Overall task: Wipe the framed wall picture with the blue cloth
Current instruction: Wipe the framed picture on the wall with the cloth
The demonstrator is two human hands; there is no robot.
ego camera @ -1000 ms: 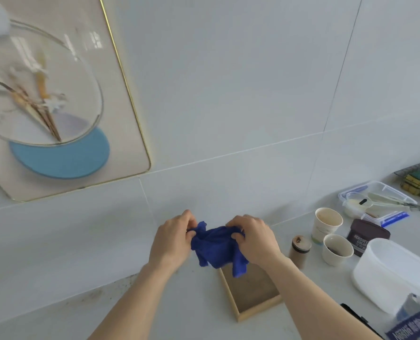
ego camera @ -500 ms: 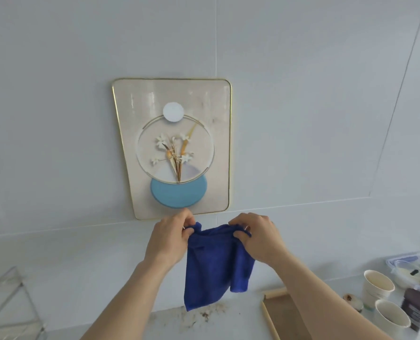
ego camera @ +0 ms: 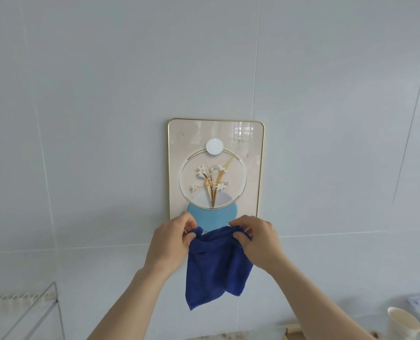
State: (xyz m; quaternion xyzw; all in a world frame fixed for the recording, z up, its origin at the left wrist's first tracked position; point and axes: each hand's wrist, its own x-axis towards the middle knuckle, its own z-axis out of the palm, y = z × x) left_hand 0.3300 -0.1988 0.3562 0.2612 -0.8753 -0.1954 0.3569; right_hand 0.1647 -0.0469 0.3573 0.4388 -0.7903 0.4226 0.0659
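Left hand (ego camera: pixel 171 244) and right hand (ego camera: pixel 259 241), 2 pinch grips on top edge of blue cloth (ego camera: pixel 215 266), rest hangs below fingers. Framed wall picture (ego camera: pixel 215 168) just above fingertips, unwiped. Rec.: bunch cloth into pad, press flat, wipe top-down w/ light pressure.

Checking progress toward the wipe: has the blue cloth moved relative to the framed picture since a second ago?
Yes. The blue cloth, held by the left hand and right hand, has come up to the framed picture's bottom edge and hangs unfolded.
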